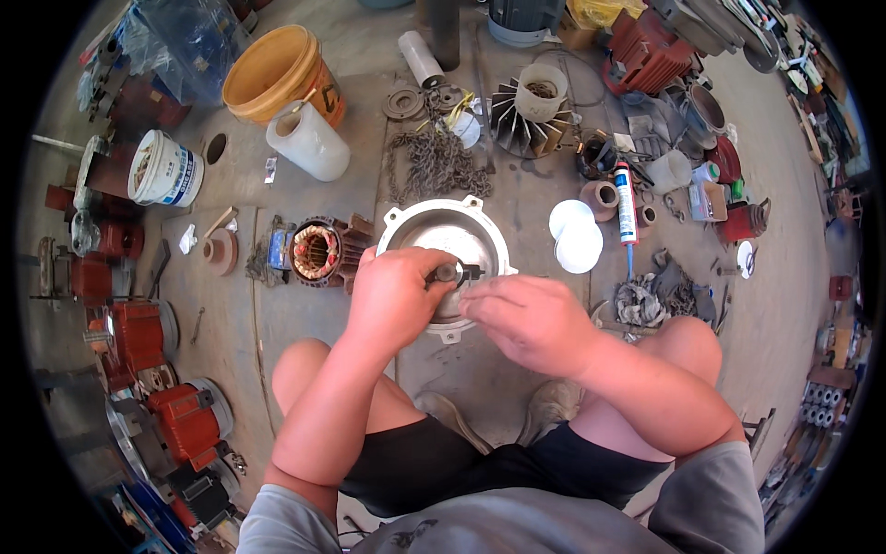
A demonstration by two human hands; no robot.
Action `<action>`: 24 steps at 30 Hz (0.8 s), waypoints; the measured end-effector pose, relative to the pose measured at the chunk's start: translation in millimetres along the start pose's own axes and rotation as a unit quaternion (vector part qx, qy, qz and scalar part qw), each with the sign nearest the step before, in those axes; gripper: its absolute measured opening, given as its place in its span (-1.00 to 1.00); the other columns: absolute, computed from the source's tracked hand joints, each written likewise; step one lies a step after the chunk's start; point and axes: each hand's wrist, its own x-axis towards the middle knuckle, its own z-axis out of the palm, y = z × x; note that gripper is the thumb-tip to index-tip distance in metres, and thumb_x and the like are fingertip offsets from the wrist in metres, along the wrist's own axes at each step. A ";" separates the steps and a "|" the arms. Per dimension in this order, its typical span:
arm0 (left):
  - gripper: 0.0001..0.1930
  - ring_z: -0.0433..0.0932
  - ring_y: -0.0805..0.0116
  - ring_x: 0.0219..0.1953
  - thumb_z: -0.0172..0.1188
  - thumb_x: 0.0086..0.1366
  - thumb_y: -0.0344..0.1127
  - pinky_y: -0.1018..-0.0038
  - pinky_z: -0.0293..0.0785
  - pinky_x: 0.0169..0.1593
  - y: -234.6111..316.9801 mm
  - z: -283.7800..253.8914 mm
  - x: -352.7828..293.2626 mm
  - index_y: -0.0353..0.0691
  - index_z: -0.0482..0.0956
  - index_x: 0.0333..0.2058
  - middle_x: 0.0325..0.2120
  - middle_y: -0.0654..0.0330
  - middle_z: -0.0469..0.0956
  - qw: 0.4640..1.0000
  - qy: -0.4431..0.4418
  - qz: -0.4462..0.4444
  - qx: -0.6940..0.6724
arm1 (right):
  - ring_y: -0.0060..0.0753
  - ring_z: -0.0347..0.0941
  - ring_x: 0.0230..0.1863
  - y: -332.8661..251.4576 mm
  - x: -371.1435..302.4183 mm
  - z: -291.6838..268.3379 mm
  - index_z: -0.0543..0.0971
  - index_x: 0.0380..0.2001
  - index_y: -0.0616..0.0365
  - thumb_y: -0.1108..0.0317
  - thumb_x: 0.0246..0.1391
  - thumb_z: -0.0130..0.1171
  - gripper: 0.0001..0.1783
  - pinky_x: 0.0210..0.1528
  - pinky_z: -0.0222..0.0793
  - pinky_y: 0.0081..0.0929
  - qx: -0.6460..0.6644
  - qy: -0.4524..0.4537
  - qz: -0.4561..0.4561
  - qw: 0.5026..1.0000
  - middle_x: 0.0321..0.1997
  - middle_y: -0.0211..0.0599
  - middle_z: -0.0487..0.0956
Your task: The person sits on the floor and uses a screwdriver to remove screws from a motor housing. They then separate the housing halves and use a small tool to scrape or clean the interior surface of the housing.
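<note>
A round, silvery metal end cover (pixel 420 220) with lugs on its rim lies on the floor between my knees. Over its bowl, my left hand (pixel 395 291) is closed, thumb and fingers pinching a small dark metal part (pixel 447 272) with a round end. A dark, narrow piece sticks out beside that part toward the right. My right hand (pixel 531 323) is close by on the right, over the cover's rim. Its fingers are pressed together, and whatever they may hold is hidden. Left of the cover sits a motor stator (pixel 317 251) with copper-coloured windings.
Beyond the cover lies a heap of chain (pixel 434 164), with a bladed fan wheel (pixel 526 129) farther right. White discs (pixel 577 238) and a sealant tube (pixel 627 208) are to the right. An orange bucket (pixel 277 78) and a plastic-film roll (pixel 314 143) stand far left.
</note>
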 end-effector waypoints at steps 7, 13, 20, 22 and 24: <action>-0.73 0.80 0.06 -0.11 0.62 0.23 -0.25 0.18 0.51 0.11 -0.5 -1.1 1.5 -0.05 0.91 -0.09 -0.22 0.13 0.85 1.000 -0.018 -0.018 0.000 | -0.17 0.81 -0.09 2.7 3.4 -3.3 0.77 -0.05 0.04 0.43 0.15 0.44 -0.73 -0.10 0.78 -0.26 -0.003 -0.017 -0.008 1.000 -0.01 -0.32 0.82; -0.73 0.78 0.08 -0.12 0.59 0.26 -0.21 0.09 0.45 0.13 -4.3 -0.6 1.0 0.01 0.90 -0.05 -0.24 0.17 0.84 0.999 -0.032 -0.022 0.019 | -0.21 0.81 -0.09 -2.4 -1.3 -3.5 0.77 -0.03 0.06 0.43 0.13 0.44 -0.69 -0.12 0.79 -0.28 -0.053 -0.083 -0.063 0.993 0.02 -0.31 0.82; -0.71 0.79 0.07 -0.08 0.58 0.27 -0.20 0.03 0.46 0.17 -6.7 2.1 -1.1 0.04 0.89 -0.03 -0.22 0.18 0.85 0.999 -0.031 -0.020 0.025 | -0.17 0.81 -0.16 5.3 2.4 2.0 0.77 -0.03 0.08 0.51 0.10 0.51 -0.66 -0.13 0.77 -0.26 -0.030 -0.016 -0.027 0.999 -0.05 -0.29 0.82; -0.70 0.79 0.06 -0.07 0.58 0.26 -0.20 0.03 0.47 0.17 -8.0 0.9 0.3 0.03 0.89 -0.03 -0.22 0.18 0.85 0.999 -0.035 -0.021 0.026 | -0.14 0.81 -0.19 8.3 8.5 2.7 0.78 -0.04 0.09 0.53 0.12 0.54 -0.68 -0.14 0.76 -0.24 -0.013 0.011 0.004 1.000 -0.10 -0.28 0.82; -0.70 0.79 0.05 -0.07 0.59 0.25 -0.20 0.05 0.48 0.15 -8.3 3.0 -0.8 0.03 0.89 -0.03 -0.23 0.16 0.85 0.999 -0.034 -0.017 0.026 | -0.11 0.80 -0.22 9.1 14.2 1.0 0.79 -0.07 0.09 0.55 0.14 0.55 -0.72 -0.16 0.74 -0.23 0.008 0.024 0.030 0.999 -0.16 -0.26 0.82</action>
